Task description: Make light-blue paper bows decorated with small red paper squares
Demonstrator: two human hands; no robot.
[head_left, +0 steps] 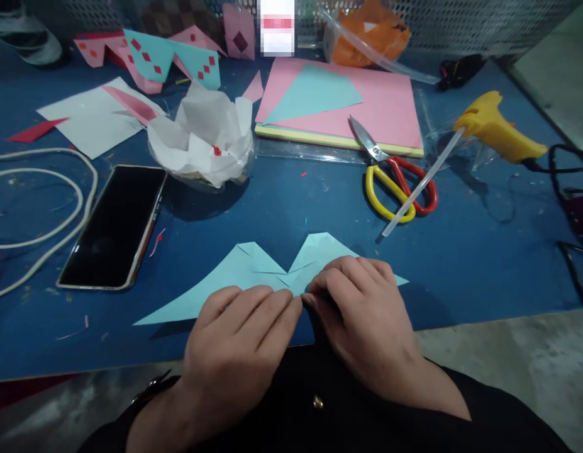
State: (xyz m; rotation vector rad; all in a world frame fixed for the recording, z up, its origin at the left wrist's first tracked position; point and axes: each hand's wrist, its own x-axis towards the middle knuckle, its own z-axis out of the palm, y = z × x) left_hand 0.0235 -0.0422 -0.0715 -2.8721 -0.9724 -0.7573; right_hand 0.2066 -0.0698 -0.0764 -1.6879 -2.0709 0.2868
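Observation:
A light-blue folded sheet of paper (pixel 216 283) lies near the front edge of the blue table, with two raised points and a notch between them. My left hand (pixel 246 333) has its fingers closed on the lower middle edge of this paper. Just to the right, my right hand (pixel 361 308) pinches the same edge, its thumb and fingertips close to the left hand's fingers. Both thumbs are partly or wholly hidden. Long tapering ends of the paper stick out on either side of the hands.
Scissors (pixel 377 153) with red and yellow handles rest partly on stacked coloured paper (pixel 390 100). A yellow glue gun (pixel 503 129) is at the right. To the left are a phone (pixel 116 226), a white cable (pixel 90 170) and a paper-lined bowl (pixel 201 145). Decorated paper shapes (pixel 149 53) stand behind.

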